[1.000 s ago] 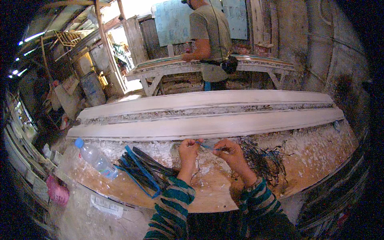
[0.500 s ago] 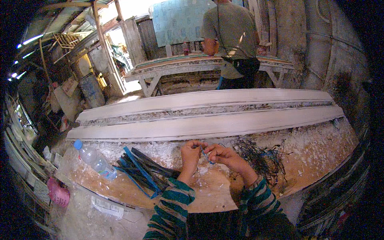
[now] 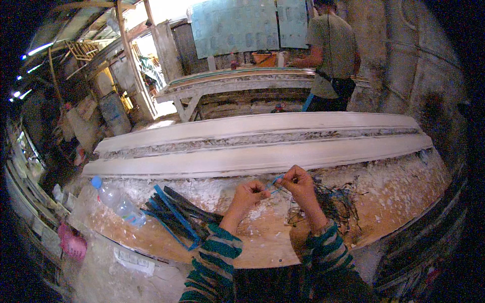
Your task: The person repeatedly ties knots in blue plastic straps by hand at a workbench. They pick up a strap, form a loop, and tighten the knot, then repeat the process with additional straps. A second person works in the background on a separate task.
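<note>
A thin blue strip (image 3: 275, 182) runs between my two hands over the middle of the workbench. My left hand (image 3: 249, 197) is closed, pinching one end of it. Slightly higher and to the right, my right hand (image 3: 299, 186) pinches the other part, with its wrist raised. To the left of my left forearm lies a bundle of black and blue strips (image 3: 178, 211). A tangle of thin dark strands (image 3: 339, 204), with some blue among them, sits by my right wrist, partly hidden by it.
Two long white-coated mouldings (image 3: 252, 156) lie across the bench beyond my hands. At left rests a clear plastic bottle (image 3: 118, 203) with a blue cap. White flakes litter the plywood top (image 3: 262, 247). Behind, a person (image 3: 331, 55) stands at another long bench (image 3: 222, 87).
My hands have moved apart, the right one rising, and the blue strip now stretches between them. The person at the back has moved to the right, revealing an orange container.
</note>
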Action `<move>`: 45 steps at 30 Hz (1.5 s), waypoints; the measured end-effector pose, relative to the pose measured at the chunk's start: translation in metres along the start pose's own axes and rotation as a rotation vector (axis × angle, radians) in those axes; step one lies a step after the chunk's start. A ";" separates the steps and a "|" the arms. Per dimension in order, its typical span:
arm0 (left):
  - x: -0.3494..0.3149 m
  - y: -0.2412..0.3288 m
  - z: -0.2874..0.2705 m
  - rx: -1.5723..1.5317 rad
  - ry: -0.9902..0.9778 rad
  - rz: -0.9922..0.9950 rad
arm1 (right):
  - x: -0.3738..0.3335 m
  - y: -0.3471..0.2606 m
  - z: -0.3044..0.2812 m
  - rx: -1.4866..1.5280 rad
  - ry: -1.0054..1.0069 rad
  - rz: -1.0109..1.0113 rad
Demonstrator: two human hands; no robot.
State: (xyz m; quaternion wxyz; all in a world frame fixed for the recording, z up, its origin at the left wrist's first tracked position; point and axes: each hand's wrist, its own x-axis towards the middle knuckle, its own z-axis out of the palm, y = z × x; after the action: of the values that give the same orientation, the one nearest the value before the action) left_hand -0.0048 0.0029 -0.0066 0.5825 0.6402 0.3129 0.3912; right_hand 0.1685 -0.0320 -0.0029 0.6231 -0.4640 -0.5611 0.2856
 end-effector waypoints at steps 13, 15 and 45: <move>-0.013 -0.004 0.032 -0.267 -0.260 -0.101 | 0.000 0.013 0.005 -0.356 0.206 -0.049; -0.011 -0.007 0.031 -0.408 -0.250 -0.214 | 0.002 0.019 0.003 -0.350 0.175 0.131; 0.011 -0.015 -0.023 -0.428 0.464 -0.023 | -0.013 -0.009 0.021 -0.363 -0.359 0.016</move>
State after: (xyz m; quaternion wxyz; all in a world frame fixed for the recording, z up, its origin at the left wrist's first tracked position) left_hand -0.0184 0.0263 -0.0199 0.6214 0.3930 0.3553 0.5772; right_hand 0.1441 -0.0415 -0.0012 0.4177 -0.5146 -0.7010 0.2632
